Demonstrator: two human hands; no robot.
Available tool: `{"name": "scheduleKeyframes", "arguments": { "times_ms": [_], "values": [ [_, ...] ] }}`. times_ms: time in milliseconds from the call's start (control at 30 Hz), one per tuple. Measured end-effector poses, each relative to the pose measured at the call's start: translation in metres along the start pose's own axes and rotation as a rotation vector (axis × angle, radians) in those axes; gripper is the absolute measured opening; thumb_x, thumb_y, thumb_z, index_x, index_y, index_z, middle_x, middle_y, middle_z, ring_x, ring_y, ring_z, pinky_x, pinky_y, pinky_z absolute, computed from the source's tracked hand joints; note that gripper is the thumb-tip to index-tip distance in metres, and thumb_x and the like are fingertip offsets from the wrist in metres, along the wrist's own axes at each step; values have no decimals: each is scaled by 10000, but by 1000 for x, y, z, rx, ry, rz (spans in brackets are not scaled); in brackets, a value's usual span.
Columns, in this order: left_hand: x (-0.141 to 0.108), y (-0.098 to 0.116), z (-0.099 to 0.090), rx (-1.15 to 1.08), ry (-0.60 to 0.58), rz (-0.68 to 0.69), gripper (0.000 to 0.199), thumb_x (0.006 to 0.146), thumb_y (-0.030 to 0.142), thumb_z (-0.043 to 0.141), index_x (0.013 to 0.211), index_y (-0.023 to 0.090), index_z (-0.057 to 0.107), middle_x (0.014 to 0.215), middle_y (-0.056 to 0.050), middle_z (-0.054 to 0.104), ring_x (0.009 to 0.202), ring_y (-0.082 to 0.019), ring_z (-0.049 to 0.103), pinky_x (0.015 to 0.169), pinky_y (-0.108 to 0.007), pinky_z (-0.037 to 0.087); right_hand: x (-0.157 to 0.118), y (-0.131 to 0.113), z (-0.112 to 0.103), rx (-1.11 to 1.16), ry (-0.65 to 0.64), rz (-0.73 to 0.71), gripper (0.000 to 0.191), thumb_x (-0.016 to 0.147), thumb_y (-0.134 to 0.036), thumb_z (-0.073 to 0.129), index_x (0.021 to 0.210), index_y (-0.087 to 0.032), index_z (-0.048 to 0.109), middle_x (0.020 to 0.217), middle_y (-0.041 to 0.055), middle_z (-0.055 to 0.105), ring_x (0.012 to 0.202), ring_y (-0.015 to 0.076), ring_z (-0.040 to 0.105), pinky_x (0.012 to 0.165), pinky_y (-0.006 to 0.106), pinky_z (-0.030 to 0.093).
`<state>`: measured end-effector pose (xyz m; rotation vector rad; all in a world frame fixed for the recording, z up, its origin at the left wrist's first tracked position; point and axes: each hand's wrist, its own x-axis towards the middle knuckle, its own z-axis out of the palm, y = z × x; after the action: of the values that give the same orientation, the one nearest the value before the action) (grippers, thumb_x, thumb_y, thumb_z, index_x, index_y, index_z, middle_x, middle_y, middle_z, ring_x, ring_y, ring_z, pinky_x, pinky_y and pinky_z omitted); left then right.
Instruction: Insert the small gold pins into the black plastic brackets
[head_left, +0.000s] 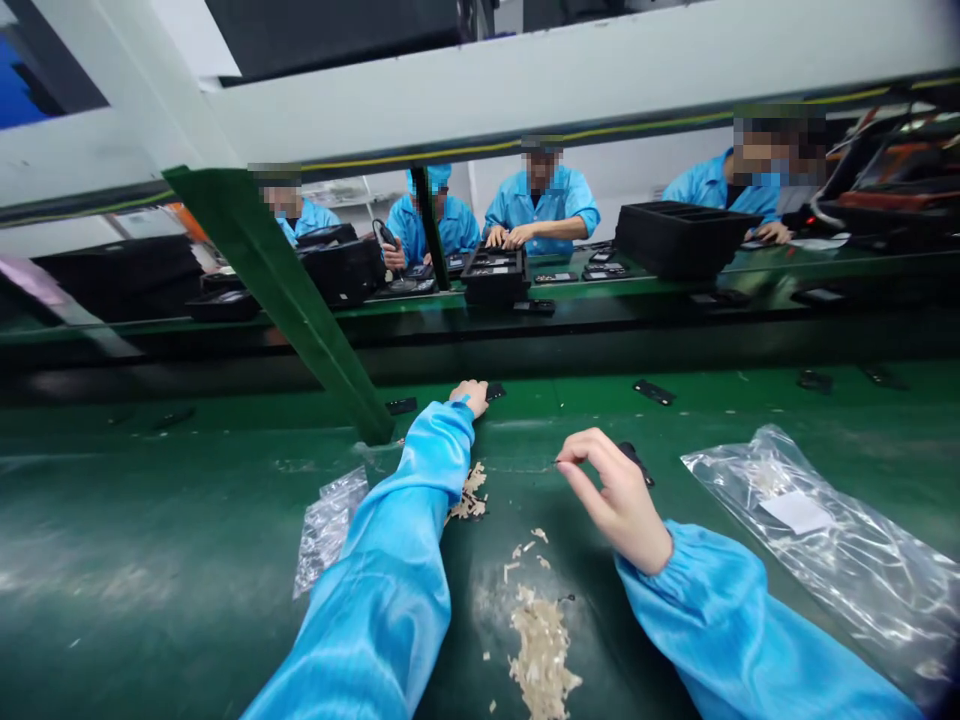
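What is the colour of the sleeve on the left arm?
Bright blue sleeve, best seen in the head view.

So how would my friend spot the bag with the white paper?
On the green table, look past the right hand, toward the right edge. A long, clear plastic bag lies there, with a white rectangle of paper showing. The other bag, by the left sleeve, is smaller and shows no white paper.

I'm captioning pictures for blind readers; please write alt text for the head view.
A blue-sleeved left hand reaches to a flat black part on a green worktop; the right hand pinches a tiny dark piece near cream scraps. People in blue work opposite.
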<state>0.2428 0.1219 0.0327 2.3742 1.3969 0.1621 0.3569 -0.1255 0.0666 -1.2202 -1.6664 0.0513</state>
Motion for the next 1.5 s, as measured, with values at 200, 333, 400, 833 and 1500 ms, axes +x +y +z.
{"name": "scheduleKeyframes", "arguments": {
  "times_ms": [200,333,400,833,1500],
  "values": [
    [-15,9,-11,-177,20,54,454,841,263,554,1264,160,425,1088,-85,584,951,-192,595,840,-391,493,2,-1,1,19,-28,13,106,868,-128,465,788,-194,482,773,33,521,724,150,511,655,278,435],
    [-68,22,-17,-492,54,176,723,825,185,501,1401,287,77,1032,-25,591,870,-119,647,822,-279,498,1,-1,4,45,-47,21,103,869,-131,465,786,-189,483,775,33,522,721,145,502,656,275,429],
    [-102,35,-14,-1084,-21,289,650,795,218,554,1337,297,202,983,-19,606,869,-157,663,813,-314,502,0,-2,5,73,-66,39,101,872,-137,464,786,-188,483,777,30,522,716,141,503,658,275,430],
    [-178,72,-11,-1314,-189,279,152,696,251,687,696,102,657,666,-1,565,600,-67,465,564,-184,380,0,-22,-12,247,12,198,84,877,-206,461,798,-202,487,766,13,531,696,136,531,635,264,449],
    [-215,87,-6,-741,488,378,88,775,238,586,831,189,539,687,8,610,598,-117,586,569,-217,472,-1,-49,-11,-39,142,187,150,773,-93,525,684,-203,477,676,-1,599,596,114,556,546,238,450]
  ]
}}
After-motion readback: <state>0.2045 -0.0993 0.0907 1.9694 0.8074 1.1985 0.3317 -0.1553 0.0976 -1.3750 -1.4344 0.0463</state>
